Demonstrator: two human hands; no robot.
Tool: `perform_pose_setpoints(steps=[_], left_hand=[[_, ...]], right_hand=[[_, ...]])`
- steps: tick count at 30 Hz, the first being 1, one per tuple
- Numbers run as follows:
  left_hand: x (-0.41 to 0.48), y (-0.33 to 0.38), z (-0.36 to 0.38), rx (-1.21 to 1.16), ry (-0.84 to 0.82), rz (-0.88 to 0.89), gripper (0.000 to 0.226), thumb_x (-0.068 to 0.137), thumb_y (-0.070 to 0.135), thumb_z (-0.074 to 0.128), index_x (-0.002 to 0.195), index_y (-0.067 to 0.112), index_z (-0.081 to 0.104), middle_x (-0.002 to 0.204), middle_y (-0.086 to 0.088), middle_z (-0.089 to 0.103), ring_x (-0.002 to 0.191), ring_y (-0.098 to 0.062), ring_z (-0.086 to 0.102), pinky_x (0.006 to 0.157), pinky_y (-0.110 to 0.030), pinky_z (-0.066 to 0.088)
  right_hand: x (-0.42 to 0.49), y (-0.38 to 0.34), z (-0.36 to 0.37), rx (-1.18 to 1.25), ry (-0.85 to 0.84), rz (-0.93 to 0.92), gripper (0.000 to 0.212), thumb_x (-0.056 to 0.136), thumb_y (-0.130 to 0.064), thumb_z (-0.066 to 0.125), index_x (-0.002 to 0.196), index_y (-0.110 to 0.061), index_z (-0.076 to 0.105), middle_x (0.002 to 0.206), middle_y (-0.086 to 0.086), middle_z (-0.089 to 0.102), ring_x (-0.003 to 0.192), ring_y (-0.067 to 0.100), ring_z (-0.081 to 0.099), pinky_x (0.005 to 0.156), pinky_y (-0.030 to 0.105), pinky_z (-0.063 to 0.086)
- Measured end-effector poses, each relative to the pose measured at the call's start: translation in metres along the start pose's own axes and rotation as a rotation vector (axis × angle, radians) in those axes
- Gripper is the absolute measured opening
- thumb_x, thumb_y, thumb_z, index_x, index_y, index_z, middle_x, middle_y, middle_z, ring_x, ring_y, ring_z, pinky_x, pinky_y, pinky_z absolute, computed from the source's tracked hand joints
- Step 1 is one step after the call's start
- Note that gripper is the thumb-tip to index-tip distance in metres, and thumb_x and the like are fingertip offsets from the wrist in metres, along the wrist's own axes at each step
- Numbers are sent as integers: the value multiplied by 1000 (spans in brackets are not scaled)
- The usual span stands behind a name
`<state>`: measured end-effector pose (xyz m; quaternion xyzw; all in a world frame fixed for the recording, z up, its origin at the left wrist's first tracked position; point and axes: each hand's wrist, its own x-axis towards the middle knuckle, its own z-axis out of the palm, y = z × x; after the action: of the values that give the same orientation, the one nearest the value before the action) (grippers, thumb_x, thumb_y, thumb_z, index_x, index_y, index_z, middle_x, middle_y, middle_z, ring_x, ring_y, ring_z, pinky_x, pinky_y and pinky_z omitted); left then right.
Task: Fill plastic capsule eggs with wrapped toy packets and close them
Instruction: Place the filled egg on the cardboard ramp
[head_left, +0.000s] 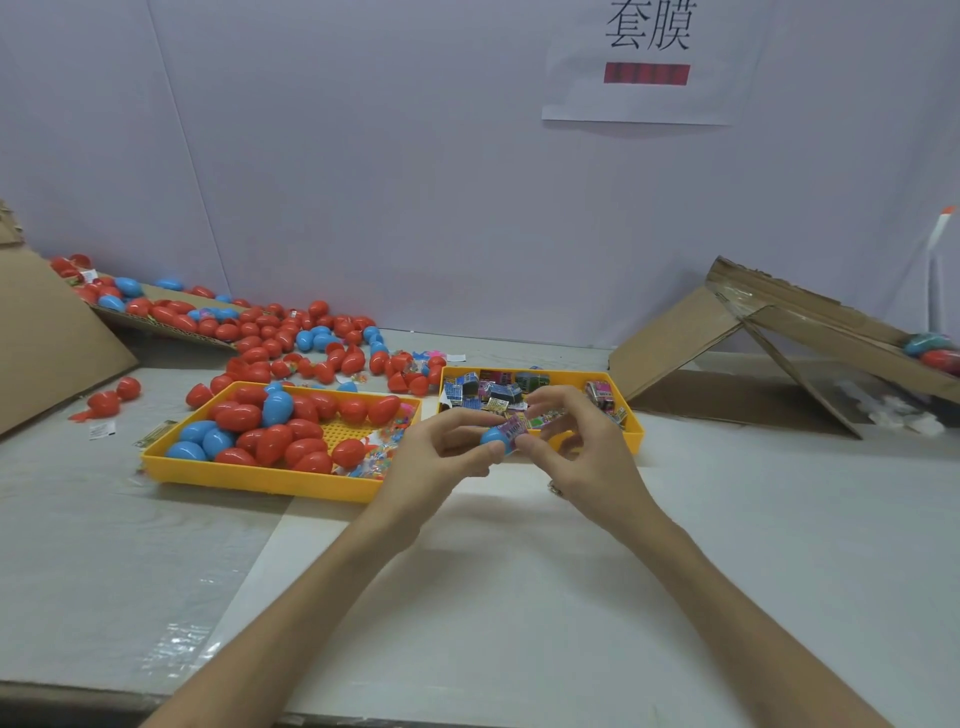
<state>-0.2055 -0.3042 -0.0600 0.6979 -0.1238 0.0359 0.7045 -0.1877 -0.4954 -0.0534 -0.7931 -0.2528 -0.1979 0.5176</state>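
My left hand (441, 457) grips a blue capsule egg half (493, 438) above the table, just in front of the two yellow trays. My right hand (582, 447) pinches a purple wrapped toy packet (517, 427) at the mouth of that half. The left yellow tray (249, 475) holds several red and blue eggs. The right yellow tray (631, 434) holds several wrapped packets (493, 389). Whether the packet sits partly inside the egg half is hard to tell.
A heap of red and blue eggs (291, 338) spreads over the table behind the left tray, up onto a cardboard flap (57, 332). A folded cardboard ramp (769, 343) stands at the right with a few eggs (935, 351) on it. A white wall is behind.
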Motion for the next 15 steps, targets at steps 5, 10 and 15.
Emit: perform_pose_setpoints(steps=[5,10,15], left_hand=[[-1,4,-1,-350,-68,-172,41,79,15,77,116,2,67,105,-17,75,102,-35,73,82,-28,59],[-1,5,-3,-511,-92,-251,43,79,7,76,118,-4,61,108,-22,73,106,-39,71,85,-32,60],[-1,5,-6,-611,-118,-287,22,82,6,75,103,6,73,116,-22,72,107,-33,72,82,-28,59]], right_hand=[[0,-1,1,71,36,13,33,87,-15,78,112,-29,62,105,-14,68,88,12,70,70,31,58],[-3,2,3,-161,144,-289,16,82,-15,81,89,-19,68,89,-7,61,74,10,60,62,16,47],[-7,4,8,-192,62,-354,27,79,-15,85,103,-14,73,100,-6,63,81,9,62,73,18,51]])
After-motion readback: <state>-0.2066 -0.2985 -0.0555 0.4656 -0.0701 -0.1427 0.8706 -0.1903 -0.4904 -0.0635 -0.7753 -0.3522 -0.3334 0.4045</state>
